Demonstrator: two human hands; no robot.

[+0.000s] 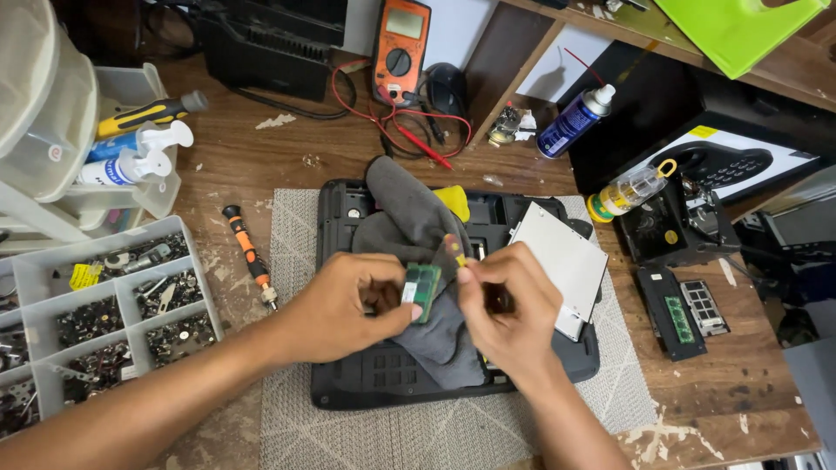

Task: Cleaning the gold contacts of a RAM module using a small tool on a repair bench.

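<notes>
Electronics repair workshop: multimeter (401, 48), screw organizer (104, 313), opened laptop (374, 374).

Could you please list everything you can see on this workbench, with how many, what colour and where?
memory module: one, green, held edge-up over the laptop
small tool: one, yellow-handled, at the module
cloth: one, grey, draped on the laptop
laptop: one, black, underside up on the mat
mat: one, grey, under the laptop
drive caddy: one, silver, laptop's right edge
screwdriver: one, orange and black, left of mat
screw organiser: one, grey, far left
multimeter: one, orange, top centre
spray can: one, blue, top right
left hand: holds the module
right hand: fingers pinch the tool
</notes>
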